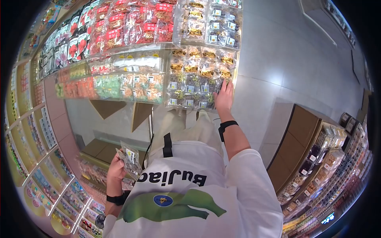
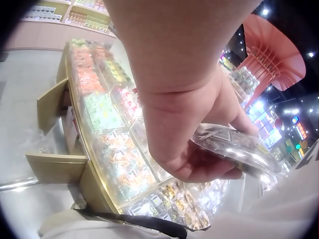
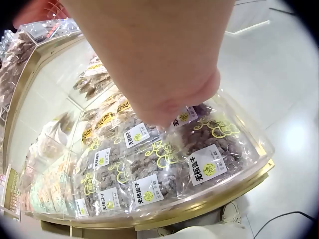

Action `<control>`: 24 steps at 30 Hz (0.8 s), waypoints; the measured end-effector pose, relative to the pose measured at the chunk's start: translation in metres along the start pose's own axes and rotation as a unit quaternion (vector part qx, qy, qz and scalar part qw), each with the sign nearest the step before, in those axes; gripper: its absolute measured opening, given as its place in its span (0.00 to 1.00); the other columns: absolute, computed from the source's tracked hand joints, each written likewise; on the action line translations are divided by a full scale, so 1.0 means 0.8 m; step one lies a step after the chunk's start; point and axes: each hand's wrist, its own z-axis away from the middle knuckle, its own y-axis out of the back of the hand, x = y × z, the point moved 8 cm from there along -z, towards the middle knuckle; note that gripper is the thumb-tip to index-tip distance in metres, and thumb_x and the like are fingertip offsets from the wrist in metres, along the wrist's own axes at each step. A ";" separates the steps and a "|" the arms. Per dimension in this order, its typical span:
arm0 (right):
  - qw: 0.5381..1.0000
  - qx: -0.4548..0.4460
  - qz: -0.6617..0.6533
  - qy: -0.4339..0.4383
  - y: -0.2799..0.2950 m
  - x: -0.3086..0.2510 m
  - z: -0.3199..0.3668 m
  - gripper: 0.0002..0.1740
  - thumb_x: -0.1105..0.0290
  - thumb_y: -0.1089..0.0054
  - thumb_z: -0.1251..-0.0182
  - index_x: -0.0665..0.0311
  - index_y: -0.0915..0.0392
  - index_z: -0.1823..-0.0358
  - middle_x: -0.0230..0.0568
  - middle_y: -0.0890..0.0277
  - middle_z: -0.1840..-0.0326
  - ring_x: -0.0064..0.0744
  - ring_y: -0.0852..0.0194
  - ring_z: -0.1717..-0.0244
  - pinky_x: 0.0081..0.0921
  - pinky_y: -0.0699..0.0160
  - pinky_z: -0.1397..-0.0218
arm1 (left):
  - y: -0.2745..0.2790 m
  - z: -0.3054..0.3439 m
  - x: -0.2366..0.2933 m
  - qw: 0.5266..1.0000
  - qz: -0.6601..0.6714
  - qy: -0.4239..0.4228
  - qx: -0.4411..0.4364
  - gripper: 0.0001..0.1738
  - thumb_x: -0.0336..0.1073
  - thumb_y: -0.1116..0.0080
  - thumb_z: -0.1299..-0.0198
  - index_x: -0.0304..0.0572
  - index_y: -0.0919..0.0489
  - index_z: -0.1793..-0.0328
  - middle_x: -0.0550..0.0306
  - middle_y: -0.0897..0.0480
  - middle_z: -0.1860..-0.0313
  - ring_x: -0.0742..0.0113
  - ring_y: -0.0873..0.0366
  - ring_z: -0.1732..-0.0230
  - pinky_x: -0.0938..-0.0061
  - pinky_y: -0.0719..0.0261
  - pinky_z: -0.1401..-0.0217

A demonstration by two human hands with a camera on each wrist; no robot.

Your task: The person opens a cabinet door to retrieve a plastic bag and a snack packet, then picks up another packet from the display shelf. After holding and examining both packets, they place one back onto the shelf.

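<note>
Down at the person's left side, the left hand [image 1: 116, 168] pinches a clear plastic snack bag [image 1: 131, 157] with a white label. Seen from the left wrist, the thumb and fingers grip the edge of this shiny bag [image 2: 239, 149]; its contents are hard to make out. The right hand [image 1: 224, 97] reaches forward to the right edge of the display bin, its fingers extended over the bags of dark dried fruit [image 1: 190, 90]. In the right wrist view the forearm and wrist hide most of that hand, above labelled bags of dark dried fruit [image 3: 209, 162].
Orange-labelled bags [image 1: 207, 70] lie just beyond the dark ones. Green snack bags [image 1: 107, 85] and red-labelled bags [image 1: 151, 23] fill neighbouring bins. A gold-edged clear rim [image 3: 184, 209] borders the display. Stocked shelves [image 1: 313, 162] stand behind right; grey floor [image 1: 270, 59] runs alongside.
</note>
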 end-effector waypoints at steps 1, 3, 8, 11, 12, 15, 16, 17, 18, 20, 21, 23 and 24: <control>1.000 0.002 0.002 0.000 0.002 0.002 0.008 0.45 0.62 0.36 0.35 0.57 0.52 0.21 0.52 0.62 0.17 0.51 0.63 0.18 0.41 0.51 0.20 | 0.001 -0.001 0.000 1.000 0.003 -0.003 0.002 0.44 0.44 0.21 0.53 0.41 0.31 0.31 0.58 0.18 0.46 0.63 0.17 0.48 0.67 0.18 0.43; 0.997 0.022 0.008 0.069 -0.002 0.000 0.031 0.42 0.64 0.39 0.34 0.61 0.50 0.22 0.55 0.61 0.18 0.54 0.61 0.19 0.42 0.48 0.20 | 0.003 -0.004 0.001 1.000 0.009 -0.007 0.003 0.44 0.44 0.21 0.53 0.41 0.31 0.31 0.58 0.18 0.46 0.63 0.18 0.48 0.67 0.18 0.43; 0.991 -0.041 0.027 0.125 -0.012 -0.007 0.089 0.39 0.65 0.44 0.33 0.62 0.48 0.22 0.55 0.61 0.18 0.54 0.60 0.19 0.44 0.48 0.21 | 0.005 -0.017 -0.003 1.000 0.026 0.004 -0.016 0.39 0.40 0.24 0.50 0.43 0.30 0.33 0.57 0.18 0.46 0.62 0.18 0.47 0.65 0.17 0.43; 0.989 -0.073 0.046 0.117 -0.025 -0.010 0.093 0.39 0.64 0.44 0.32 0.63 0.49 0.22 0.53 0.62 0.17 0.53 0.61 0.18 0.44 0.50 0.20 | 0.001 -0.019 0.000 1.000 0.023 0.001 -0.011 0.35 0.38 0.26 0.48 0.43 0.29 0.34 0.57 0.18 0.47 0.62 0.18 0.49 0.65 0.17 0.43; 0.990 -0.083 0.047 0.104 -0.031 -0.010 0.088 0.40 0.63 0.44 0.32 0.63 0.49 0.22 0.54 0.63 0.17 0.53 0.61 0.18 0.44 0.51 0.20 | 0.002 -0.020 0.000 1.000 0.022 0.001 -0.012 0.35 0.38 0.26 0.48 0.43 0.29 0.34 0.57 0.18 0.47 0.62 0.18 0.49 0.65 0.17 0.43; 0.991 -0.094 0.049 0.083 -0.043 -0.010 0.077 0.40 0.61 0.44 0.32 0.63 0.49 0.22 0.54 0.63 0.17 0.53 0.62 0.18 0.43 0.53 0.19 | 0.008 -0.021 0.002 1.000 -0.004 0.011 -0.002 0.33 0.36 0.29 0.46 0.43 0.29 0.35 0.57 0.18 0.48 0.63 0.18 0.49 0.65 0.17 0.44; 0.991 -0.094 0.051 0.077 -0.044 -0.010 0.076 0.40 0.60 0.44 0.31 0.63 0.49 0.22 0.55 0.63 0.17 0.54 0.63 0.18 0.43 0.54 0.19 | 0.001 -0.019 0.005 1.000 0.001 0.008 -0.007 0.32 0.35 0.30 0.46 0.42 0.29 0.35 0.57 0.18 0.48 0.63 0.18 0.49 0.66 0.17 0.44; 0.991 -0.093 0.050 0.077 -0.045 -0.011 0.076 0.40 0.60 0.44 0.31 0.63 0.49 0.22 0.55 0.63 0.17 0.54 0.63 0.18 0.43 0.54 0.19 | -0.004 -0.018 0.008 1.000 0.007 0.004 -0.013 0.32 0.35 0.30 0.46 0.42 0.29 0.35 0.57 0.18 0.48 0.63 0.18 0.49 0.66 0.17 0.44; 0.992 -0.099 0.043 0.068 -0.046 -0.010 0.075 0.40 0.60 0.44 0.32 0.64 0.49 0.22 0.56 0.63 0.17 0.54 0.63 0.18 0.43 0.54 0.19 | -0.005 -0.018 0.008 1.000 0.007 0.003 -0.014 0.32 0.35 0.30 0.46 0.42 0.29 0.35 0.57 0.18 0.48 0.63 0.18 0.49 0.66 0.17 0.44; 0.992 -0.104 0.035 0.060 -0.043 -0.010 0.076 0.40 0.61 0.44 0.32 0.64 0.49 0.22 0.58 0.63 0.17 0.55 0.63 0.18 0.44 0.54 0.19 | -0.006 -0.016 0.009 1.000 0.007 -0.003 -0.012 0.32 0.34 0.31 0.45 0.42 0.29 0.34 0.57 0.18 0.48 0.63 0.18 0.49 0.66 0.17 0.44; 0.992 -0.112 0.018 0.056 -0.041 -0.009 0.079 0.41 0.61 0.45 0.32 0.64 0.51 0.22 0.57 0.65 0.17 0.54 0.64 0.18 0.44 0.55 0.19 | -0.006 -0.015 0.008 1.000 0.007 -0.004 -0.013 0.32 0.34 0.31 0.45 0.42 0.29 0.34 0.57 0.18 0.48 0.63 0.18 0.49 0.66 0.17 0.44; 0.992 -0.118 0.002 0.052 -0.038 -0.001 0.086 0.42 0.62 0.47 0.32 0.64 0.54 0.21 0.56 0.66 0.16 0.53 0.66 0.17 0.45 0.55 0.19 | -0.006 -0.015 0.006 1.000 0.011 -0.010 -0.018 0.31 0.34 0.31 0.45 0.42 0.29 0.34 0.57 0.18 0.48 0.63 0.18 0.49 0.66 0.18 0.43; 0.991 -0.123 -0.012 0.059 -0.036 0.004 0.091 0.41 0.62 0.47 0.32 0.66 0.53 0.21 0.58 0.64 0.17 0.54 0.64 0.18 0.44 0.54 0.19 | -0.004 -0.016 0.005 1.000 0.011 -0.011 -0.020 0.31 0.34 0.31 0.45 0.42 0.29 0.34 0.57 0.18 0.48 0.63 0.18 0.49 0.66 0.18 0.43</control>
